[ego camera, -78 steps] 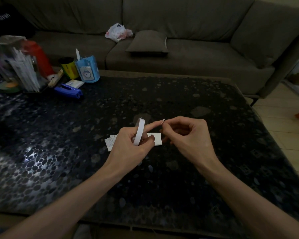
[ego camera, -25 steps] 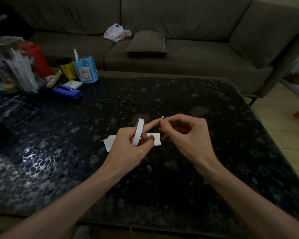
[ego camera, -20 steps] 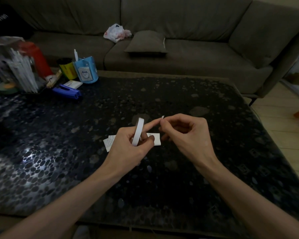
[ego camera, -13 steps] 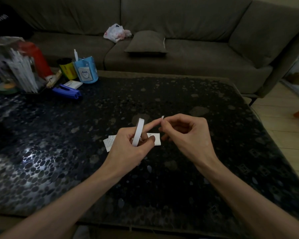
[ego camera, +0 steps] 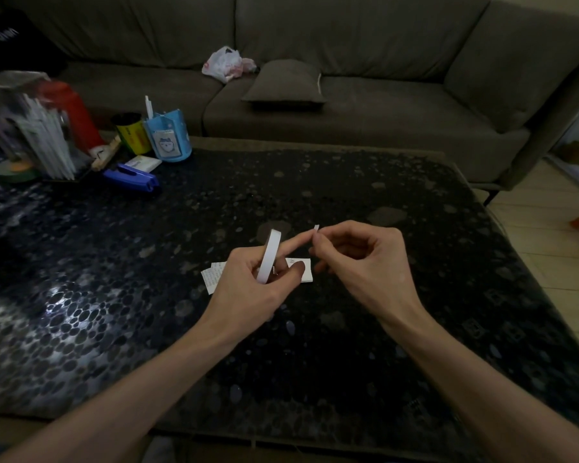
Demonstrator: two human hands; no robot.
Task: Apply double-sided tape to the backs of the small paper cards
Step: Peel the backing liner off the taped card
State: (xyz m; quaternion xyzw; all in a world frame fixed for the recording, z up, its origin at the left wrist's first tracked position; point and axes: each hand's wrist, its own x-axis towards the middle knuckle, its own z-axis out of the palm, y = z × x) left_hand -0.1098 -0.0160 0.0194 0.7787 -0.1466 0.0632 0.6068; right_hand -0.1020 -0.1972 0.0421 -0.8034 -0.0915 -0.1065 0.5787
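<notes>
A: Logging nearest first. I see the left hand (ego camera: 248,282) above the dark pebble-patterned worktop (ego camera: 114,312), fingers closed around the white tape roll (ego camera: 268,256), roll held on edge, index finger extended toward the right hand (ego camera: 365,259).

B: And the right fingers?

A: Thumb and forefinger pinched on a small white tape end (ego camera: 316,228) at the left index fingertip. Whether it is still joined to the roll, I cannot tell.

B: Cards?

A: Small paper cards (ego camera: 214,277) lie flat on the worktop under both hands, partly hidden.

B: Farther back?

A: Blue stapler (ego camera: 131,178), blue cup (ego camera: 168,137), then the sofa (ego camera: 348,105).
</notes>
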